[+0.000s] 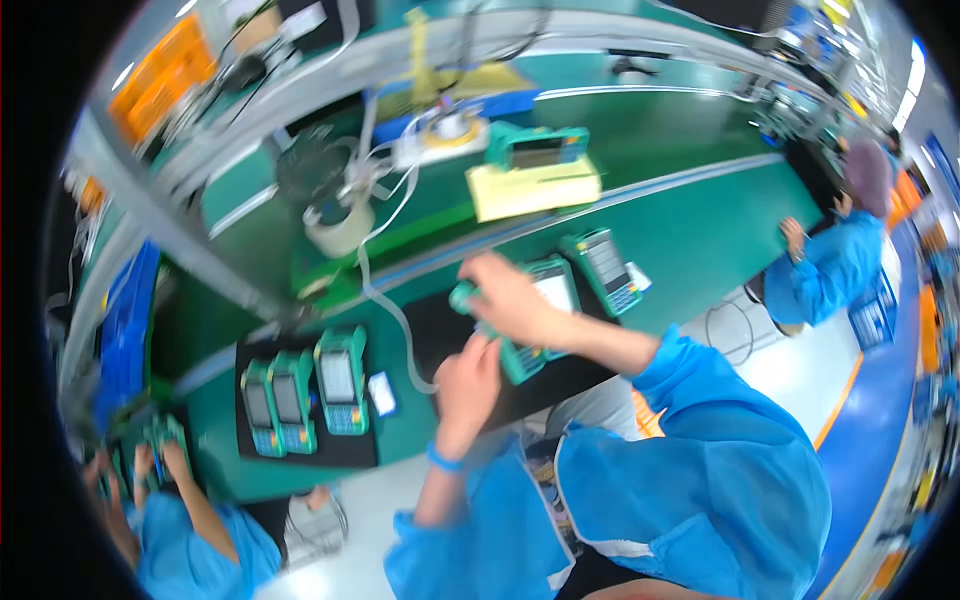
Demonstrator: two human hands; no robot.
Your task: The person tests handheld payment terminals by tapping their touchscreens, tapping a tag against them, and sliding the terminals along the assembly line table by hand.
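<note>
A green handheld device [555, 288] with a light screen and keypad rests tilted on the black mat, partly hidden by my right hand and forearm. My right hand [508, 302] reaches over it from the right, fingers curled about a small green piece [462, 297] whose kind I cannot make out. Just below, my left hand [468, 385] is closed, thumb and fingertips together close to the device's left side; what they hold is hidden. A white cable [392, 300] runs down to beside my left hand. Another green handheld device [605, 272] lies just to the right.
Several similar handhelds [342, 382] lie on a black mat [345, 450] at left, beside a small white card [382, 394]. Behind stand a yellow box [535, 190] bearing a green device and a white cylinder [340, 228]. Co-workers [835, 245] sit at right and lower left.
</note>
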